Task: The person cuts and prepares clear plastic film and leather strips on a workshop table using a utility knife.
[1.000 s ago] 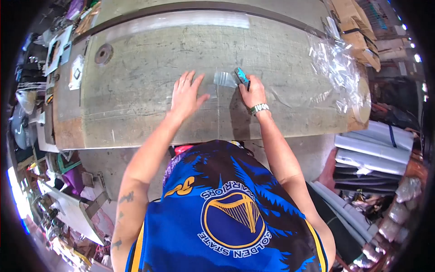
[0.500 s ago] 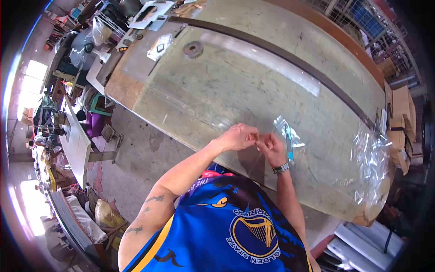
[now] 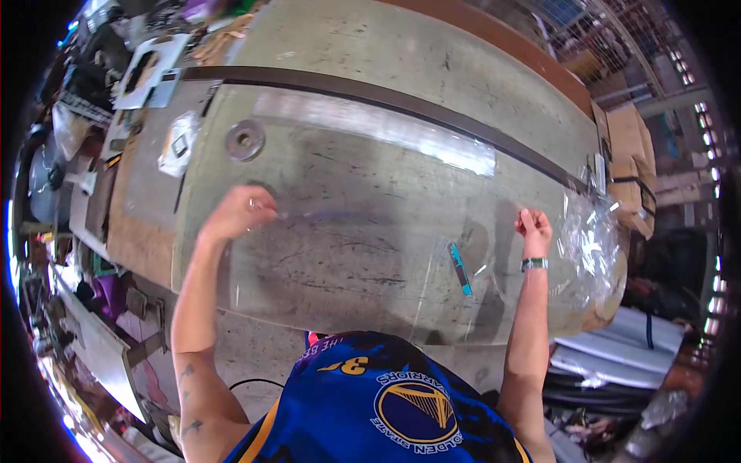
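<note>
My left hand (image 3: 241,212) is over the left part of the worktable (image 3: 332,270), its thumb and fingers pinched together. Far to the right, my right hand (image 3: 532,231) is pinched too, with a watch on its wrist. Between them runs a thin, clear plastic film (image 3: 340,214), seen mostly by a faint purplish glare. Its full outline is hard to make out. A teal and grey utility knife (image 3: 461,270) lies on the table between my forearms, nearer the right one, with clear plastic around it.
A tape-like roll (image 3: 245,140) rests beyond my left hand. A long dark bar (image 3: 386,108) crosses the table. Crumpled clear plastic (image 3: 590,247) lies at the right end, near cardboard boxes (image 3: 634,154). At the left is a white sheet with a small square (image 3: 179,145).
My hands were close together near the table's front edge. They have moved wide apart, left hand leftward and right hand rightward, with clear film between them. The head view has shifted.
</note>
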{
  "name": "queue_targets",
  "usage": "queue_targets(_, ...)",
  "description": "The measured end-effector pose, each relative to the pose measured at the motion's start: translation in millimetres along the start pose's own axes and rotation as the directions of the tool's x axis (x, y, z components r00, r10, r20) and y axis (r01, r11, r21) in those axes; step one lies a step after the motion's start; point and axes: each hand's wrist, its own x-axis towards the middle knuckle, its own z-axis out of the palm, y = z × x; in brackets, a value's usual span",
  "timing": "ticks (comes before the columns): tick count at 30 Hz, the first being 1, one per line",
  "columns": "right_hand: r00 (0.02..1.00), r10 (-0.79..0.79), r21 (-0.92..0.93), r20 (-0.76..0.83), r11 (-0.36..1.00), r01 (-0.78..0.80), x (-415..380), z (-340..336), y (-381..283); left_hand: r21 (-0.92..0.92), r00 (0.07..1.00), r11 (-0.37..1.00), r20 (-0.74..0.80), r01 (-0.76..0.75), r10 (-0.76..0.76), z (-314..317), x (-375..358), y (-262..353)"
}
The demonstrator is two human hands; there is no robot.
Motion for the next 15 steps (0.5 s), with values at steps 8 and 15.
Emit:
queue_targets(8,0.99,0.078,-0.128,-0.115,0.987,-0.093,92,67,18,-0.024,0.915,0.997,-0.401,-0.067,0.052,-80,159,-20)
queue_targets(15,0.986,0.09,-0.216,-0.138,0.969,-0.118,134,105,58,0.469,0.804,0.869,-0.572,0.158,0.163,-67,217,-69)
